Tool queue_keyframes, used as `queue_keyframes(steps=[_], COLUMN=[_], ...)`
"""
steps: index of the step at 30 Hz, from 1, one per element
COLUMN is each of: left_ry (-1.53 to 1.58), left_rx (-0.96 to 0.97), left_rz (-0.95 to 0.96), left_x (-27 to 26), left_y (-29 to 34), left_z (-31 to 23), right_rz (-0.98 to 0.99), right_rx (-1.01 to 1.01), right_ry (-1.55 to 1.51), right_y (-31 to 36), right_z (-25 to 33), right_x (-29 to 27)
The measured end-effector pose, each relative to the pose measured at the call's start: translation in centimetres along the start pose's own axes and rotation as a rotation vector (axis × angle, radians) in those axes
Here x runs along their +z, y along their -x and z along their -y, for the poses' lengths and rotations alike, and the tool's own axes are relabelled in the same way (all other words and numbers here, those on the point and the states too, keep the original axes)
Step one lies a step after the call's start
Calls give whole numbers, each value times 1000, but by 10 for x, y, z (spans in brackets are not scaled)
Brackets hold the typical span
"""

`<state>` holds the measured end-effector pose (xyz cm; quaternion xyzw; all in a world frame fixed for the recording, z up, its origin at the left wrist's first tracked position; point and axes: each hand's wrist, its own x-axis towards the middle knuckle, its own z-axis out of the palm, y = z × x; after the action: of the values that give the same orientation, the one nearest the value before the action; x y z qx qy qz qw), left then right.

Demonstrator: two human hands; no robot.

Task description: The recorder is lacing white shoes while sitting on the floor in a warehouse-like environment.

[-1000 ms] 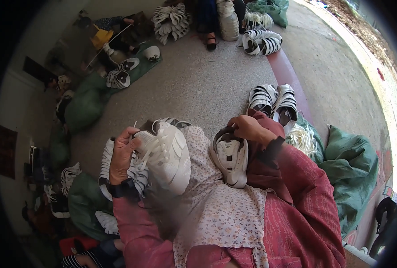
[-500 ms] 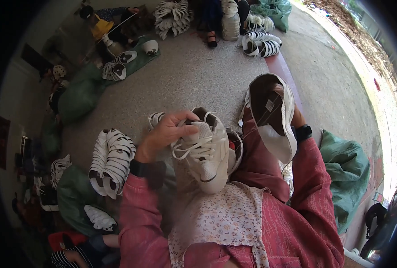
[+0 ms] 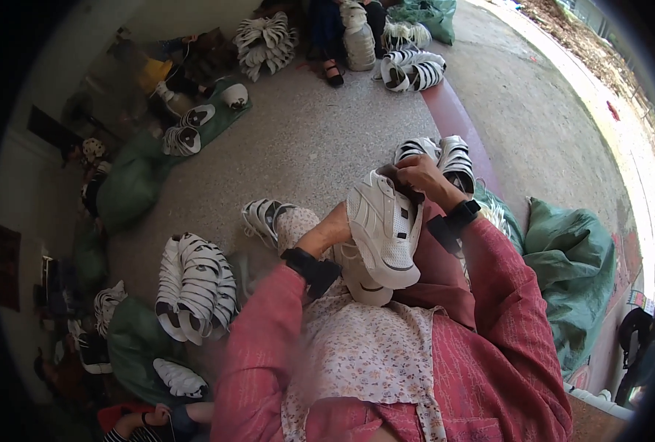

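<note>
Floor (image 3: 320,140) bkgd, L grip (image 3: 335,224) unclear behind wht shoe (image 3: 376,233), R grip (image 3: 419,175) pinched on collar (image 3: 410,194)

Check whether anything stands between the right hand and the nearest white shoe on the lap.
Nothing visible does: the right hand has its fingers at the dark collar of the white shoe. The second shoe shows beneath, out of the way.
</note>
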<state>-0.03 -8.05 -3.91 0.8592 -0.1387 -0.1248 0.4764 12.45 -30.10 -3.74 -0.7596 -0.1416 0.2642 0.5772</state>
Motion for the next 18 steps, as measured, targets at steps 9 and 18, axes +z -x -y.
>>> queue_keyframes(steps=[9,18], left_ry=[344,266], left_rx=[-394,53], left_rz=[-565,-519], left_x=[-32,-11], left_y=[59,19], left_z=[42,-12], right_rz=[-181,-240], right_rx=[-225,-471], right_ry=[471,731], right_y=[-11,18], right_z=[5,24], right_x=[62,77])
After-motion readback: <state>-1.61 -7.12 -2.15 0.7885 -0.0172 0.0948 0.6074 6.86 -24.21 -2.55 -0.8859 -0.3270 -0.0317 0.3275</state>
